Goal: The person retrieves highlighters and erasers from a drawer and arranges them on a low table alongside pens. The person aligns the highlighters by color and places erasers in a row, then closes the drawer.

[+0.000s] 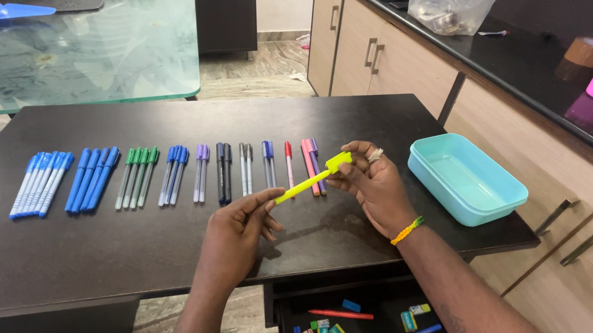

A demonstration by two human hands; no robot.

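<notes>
Row of pens [153, 174], blue, green, purple, dark and pink, lies sorted by colour on the dark matte tabletop [47, 256], beyond and left of the hands. Left hand [239, 228] pinches the near tip of a slim yellow plastic pen [312, 177]. Pen runs tilted up to the right, just above the tabletop, between both hands. Right hand [374, 186] grips its capped far end with fingertips. Right of that hand sits an empty turquoise plastic rectangular box [467, 178]. Below the hands, an open drawer [364, 328] holds small coloured erasers and pens.
</notes>
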